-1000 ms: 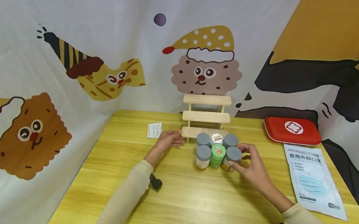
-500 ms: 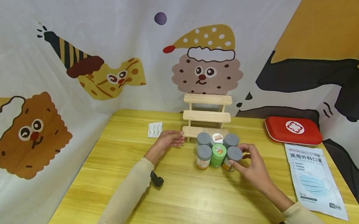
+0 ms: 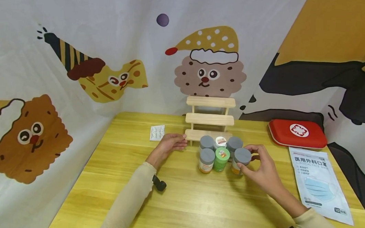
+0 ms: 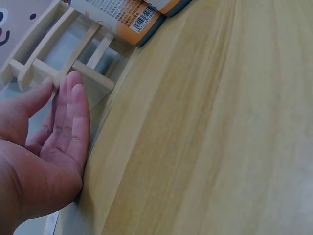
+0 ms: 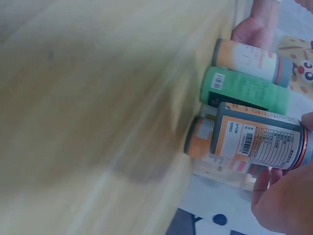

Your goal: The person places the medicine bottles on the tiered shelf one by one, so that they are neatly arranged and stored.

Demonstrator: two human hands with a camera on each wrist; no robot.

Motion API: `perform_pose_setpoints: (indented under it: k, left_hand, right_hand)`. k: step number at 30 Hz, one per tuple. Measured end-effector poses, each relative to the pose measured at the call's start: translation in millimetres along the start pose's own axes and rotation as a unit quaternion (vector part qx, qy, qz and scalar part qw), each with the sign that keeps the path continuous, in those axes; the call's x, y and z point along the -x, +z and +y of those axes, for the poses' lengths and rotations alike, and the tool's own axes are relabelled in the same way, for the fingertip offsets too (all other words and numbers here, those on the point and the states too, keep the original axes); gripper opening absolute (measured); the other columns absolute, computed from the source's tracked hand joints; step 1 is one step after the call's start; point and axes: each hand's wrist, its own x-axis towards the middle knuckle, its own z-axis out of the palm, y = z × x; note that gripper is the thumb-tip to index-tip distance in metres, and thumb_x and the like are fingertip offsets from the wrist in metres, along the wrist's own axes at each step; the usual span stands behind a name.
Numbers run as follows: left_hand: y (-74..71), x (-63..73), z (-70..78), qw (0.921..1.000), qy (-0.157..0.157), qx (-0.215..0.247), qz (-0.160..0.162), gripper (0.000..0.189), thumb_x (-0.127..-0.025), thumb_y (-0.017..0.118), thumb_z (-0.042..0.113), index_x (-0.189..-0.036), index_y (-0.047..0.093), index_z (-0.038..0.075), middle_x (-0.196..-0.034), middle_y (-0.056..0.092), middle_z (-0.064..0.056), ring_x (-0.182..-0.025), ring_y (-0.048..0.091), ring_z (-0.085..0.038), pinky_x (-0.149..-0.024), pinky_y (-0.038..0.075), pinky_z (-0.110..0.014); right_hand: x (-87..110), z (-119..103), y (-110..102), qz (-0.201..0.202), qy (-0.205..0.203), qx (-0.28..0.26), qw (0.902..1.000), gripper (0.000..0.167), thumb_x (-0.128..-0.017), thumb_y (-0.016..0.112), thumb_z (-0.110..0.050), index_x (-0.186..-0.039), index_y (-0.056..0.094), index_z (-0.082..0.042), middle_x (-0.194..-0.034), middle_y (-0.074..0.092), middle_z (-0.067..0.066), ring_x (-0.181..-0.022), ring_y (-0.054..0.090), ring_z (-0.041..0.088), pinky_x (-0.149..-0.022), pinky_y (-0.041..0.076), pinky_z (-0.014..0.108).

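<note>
My right hand (image 3: 264,171) grips a grey-lidded pill bottle (image 3: 242,155) by its lid, thumb on the near side and fingers behind. In the right wrist view this bottle's orange-and-white label (image 5: 259,139) faces the camera. To its left stand a green bottle (image 3: 221,159) and another grey-lidded bottle (image 3: 206,160). Behind them are two more grey-lidded bottles and a white-capped one (image 3: 220,141). My left hand (image 3: 168,144) pinches the left end of the lowest step of a three-step wooden rack (image 3: 209,119); the left wrist view shows thumb and fingertips at that step's end (image 4: 62,73).
A small silvery blister pack (image 3: 157,132) lies left of the rack. On the right are a red first-aid case (image 3: 297,133) and a surgical mask packet (image 3: 321,185). A cartoon-printed cloth (image 3: 137,39) hangs behind the wooden table (image 3: 180,207).
My right hand has drawn the front-right grey-lidded bottle rightward, apart from the green one. The left hand stays at the rack.
</note>
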Motion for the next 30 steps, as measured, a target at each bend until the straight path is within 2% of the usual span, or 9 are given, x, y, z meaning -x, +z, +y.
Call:
perform_pose_setpoints:
  k: [6, 16, 21, 30]
  left_hand:
    - [0.4, 1.1, -1.1, 1.0000, 0.002, -0.003, 0.008, 0.034, -0.102, 0.073, 0.021, -0.123, 0.069, -0.006, -0.099, 0.080, -0.010, -0.084, 0.078, -0.015, -0.080, 0.069, -0.028]
    - [1.8, -0.6, -3.4, 0.9997, 0.002, 0.011, 0.022, 0.029, -0.101, 0.074, 0.019, -0.118, 0.071, -0.004, -0.096, 0.080, -0.010, -0.081, 0.078, -0.014, -0.077, 0.069, -0.026]
    - [1.6, 0.3, -1.8, 0.9997, 0.002, 0.015, 0.021, 0.026, -0.102, 0.073, 0.019, -0.115, 0.071, -0.003, -0.091, 0.079, -0.005, -0.081, 0.078, -0.014, -0.076, 0.069, -0.025]
    - [2.0, -0.1, -3.6, 0.9995, 0.001, 0.025, 0.018, 0.024, -0.102, 0.073, 0.017, -0.114, 0.071, -0.003, -0.090, 0.079, -0.006, -0.081, 0.079, -0.015, -0.077, 0.070, -0.027]
  right_hand:
    - [-5.8, -15, -9, 0.004, -0.015, 0.011, 0.9998, 0.059, -0.076, 0.091, -0.001, -0.127, 0.061, -0.003, -0.117, 0.066, 0.003, -0.103, 0.055, -0.002, -0.083, 0.052, 0.008]
    - [-22.2, -37, -26, 0.009, -0.083, 0.009, 0.9965, 0.057, -0.071, 0.088, 0.005, -0.123, 0.066, -0.003, -0.114, 0.069, -0.005, -0.102, 0.059, -0.003, -0.081, 0.052, 0.005]
    - [-36.8, -49, -28, 0.008, -0.112, 0.015, 0.9935, 0.058, -0.071, 0.089, 0.005, -0.124, 0.066, -0.002, -0.113, 0.070, 0.001, -0.103, 0.058, -0.003, -0.080, 0.054, 0.007]
    - [-69.5, -69, -29, 0.017, -0.145, 0.001, 0.9893, 0.063, -0.072, 0.088, 0.005, -0.130, 0.067, -0.003, -0.114, 0.071, 0.007, -0.104, 0.058, -0.001, -0.080, 0.053, 0.007]
